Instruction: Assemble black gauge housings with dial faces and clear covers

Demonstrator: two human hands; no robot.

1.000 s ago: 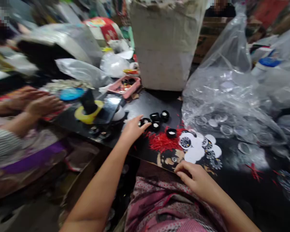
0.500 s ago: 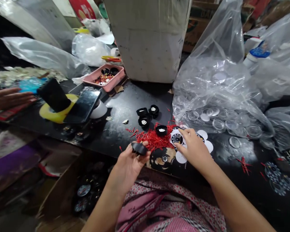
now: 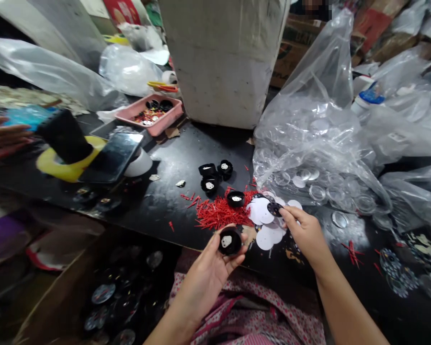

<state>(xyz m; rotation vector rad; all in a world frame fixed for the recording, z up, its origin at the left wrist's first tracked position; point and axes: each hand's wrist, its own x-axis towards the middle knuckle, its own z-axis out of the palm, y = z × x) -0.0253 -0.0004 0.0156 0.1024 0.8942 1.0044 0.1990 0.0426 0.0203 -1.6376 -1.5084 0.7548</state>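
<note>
In my left hand (image 3: 210, 268), near the table's front edge, is a round black cup-shaped housing (image 3: 234, 247). Its open side faces up, and a small white piece (image 3: 226, 241) lies inside. My right hand (image 3: 305, 232) pinches a thin black dial disc (image 3: 274, 209) by its edge, just above a pile of white discs (image 3: 269, 235). Left of that pile spreads a heap of small red pointers (image 3: 213, 214). One black housing (image 3: 235, 198) sits on the heap, and several more black housings (image 3: 209, 185) with white pieces stand behind it.
A clear plastic bag (image 3: 309, 134) of transparent rings and discs stands at the right. Behind are a large grey box (image 3: 224, 62) and a pink tray (image 3: 165, 125) of small parts. A phone (image 3: 111, 158) leans at the left, near another person's hand (image 3: 3, 136).
My left hand has moved right and turned the black housing so its opening faces up. My right hand has lifted a dial disc off the white pile and shifted slightly right.
</note>
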